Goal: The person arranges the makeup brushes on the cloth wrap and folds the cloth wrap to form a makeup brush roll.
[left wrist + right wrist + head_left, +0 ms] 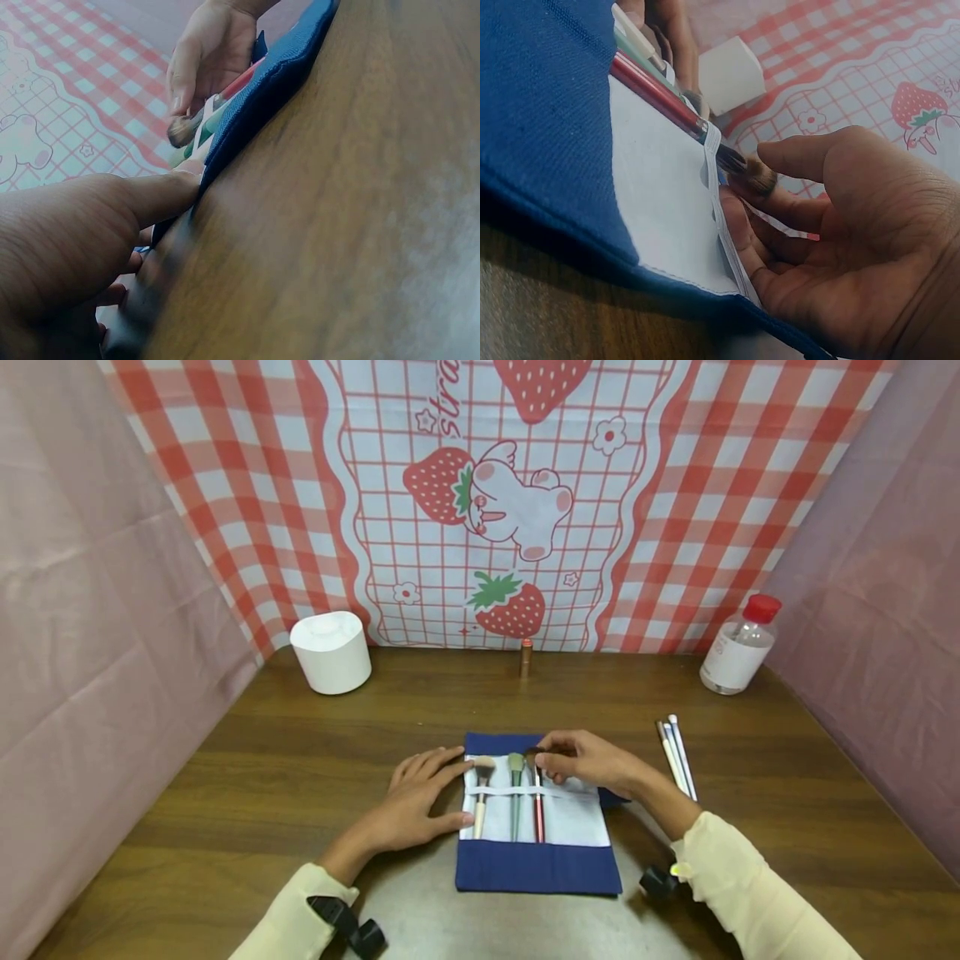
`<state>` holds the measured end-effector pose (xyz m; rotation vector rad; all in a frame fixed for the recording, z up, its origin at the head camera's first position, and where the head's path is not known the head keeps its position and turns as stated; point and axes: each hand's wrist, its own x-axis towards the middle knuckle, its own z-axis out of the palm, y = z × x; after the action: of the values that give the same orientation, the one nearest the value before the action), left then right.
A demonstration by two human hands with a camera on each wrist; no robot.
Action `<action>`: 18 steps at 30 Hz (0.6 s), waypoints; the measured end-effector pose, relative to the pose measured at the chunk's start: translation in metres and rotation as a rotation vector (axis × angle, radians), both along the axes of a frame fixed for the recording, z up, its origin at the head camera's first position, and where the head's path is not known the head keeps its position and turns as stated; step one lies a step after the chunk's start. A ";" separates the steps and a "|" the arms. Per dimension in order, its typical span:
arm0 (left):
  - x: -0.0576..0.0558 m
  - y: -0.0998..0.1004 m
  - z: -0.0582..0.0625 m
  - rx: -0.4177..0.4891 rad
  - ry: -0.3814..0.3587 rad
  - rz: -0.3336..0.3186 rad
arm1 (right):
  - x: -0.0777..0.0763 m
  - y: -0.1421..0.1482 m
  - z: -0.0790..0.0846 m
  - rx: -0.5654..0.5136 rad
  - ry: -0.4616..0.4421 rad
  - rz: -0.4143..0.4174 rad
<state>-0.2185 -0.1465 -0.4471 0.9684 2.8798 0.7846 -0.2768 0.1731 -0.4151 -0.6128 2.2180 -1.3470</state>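
The right hand (pixel 588 762) pinches the bristles of a red brush (pixel 538 817), tucked under the band of a blue brush case (pixel 536 869) on the worktop (pixel 225 810), beside a green brush (pixel 515 810). The left hand (pixel 420 795) rests at the case's left edge, fingers extended and grasping nothing.

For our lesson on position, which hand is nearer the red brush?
Right. The right hand is at the bristle end of the red brush; the left hand touches the left edge of the roll, beyond the green brush.
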 end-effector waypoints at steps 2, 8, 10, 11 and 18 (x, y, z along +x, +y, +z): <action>0.000 0.000 0.000 -0.003 -0.008 0.002 | 0.000 0.000 0.000 0.017 0.012 0.003; 0.000 0.000 0.000 0.004 -0.001 0.000 | -0.001 0.000 -0.001 0.096 0.110 0.014; 0.000 0.000 0.000 0.007 0.005 -0.002 | -0.001 0.000 -0.001 0.105 0.162 0.032; 0.000 0.001 0.001 0.008 0.005 -0.003 | -0.001 0.000 -0.001 0.107 0.186 0.038; -0.001 0.001 -0.001 -0.004 -0.008 0.002 | 0.008 0.005 0.007 0.210 0.418 -0.022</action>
<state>-0.2191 -0.1454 -0.4476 0.9607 2.8751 0.7808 -0.2692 0.1784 -0.4081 -0.8552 2.6592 -1.0460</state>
